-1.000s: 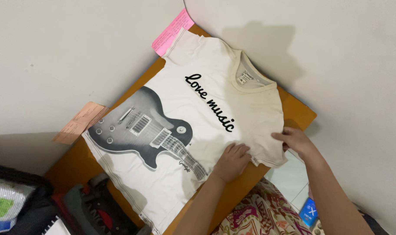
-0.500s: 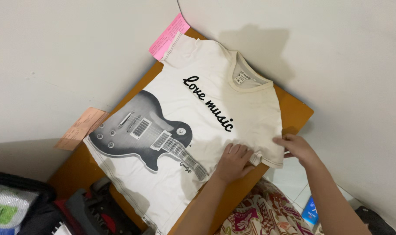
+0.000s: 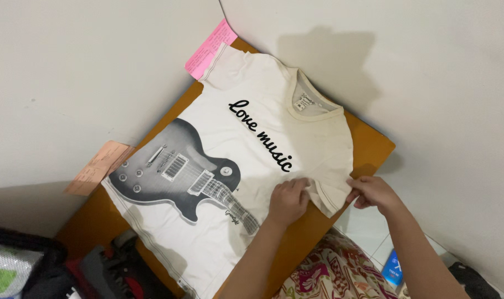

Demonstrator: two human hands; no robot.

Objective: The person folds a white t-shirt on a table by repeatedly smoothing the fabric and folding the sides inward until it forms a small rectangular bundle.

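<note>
**Sleeve edge lifted, both hands at near-right of shirt**

Both hands sit closer together vs. a second ago, and the near sleeve, flat then, is now drawn in w/ its hem raised off the table. Right hand (image 3: 374,192) has fingers closed in a pinch on the sleeve hem at the shirt's right edge. Left hand (image 3: 288,200) rests just left of it, fingers curled and pressing into the fabric beside the sleeve seam; whether it grips cloth or only pins it, can't tell.

The cream T-shirt (image 3: 246,166) lies face up, spread across the orange table (image 3: 374,147), collar toward the far right, hem toward the near left, guitar print in the middle. Far sleeve overlaps a pink paper (image 3: 210,49) on the wall; a peach paper (image 3: 97,168) hangs at the left by the hem.

Judgement on doing it well: keep the left hand as a firm anchor at the seam so the body doesn't drag, and move the pinched hem in one even pull, keeping the edge straight & w/o bunching.

Hard to make out: near hem corner runs off-frame at the bottom; dark bag and clutter (image 3: 97,266) at near left are cropped; patterned cloth (image 3: 329,274) below the table is partly hidden by the arms; right thumb is tucked under the fabric.
</note>
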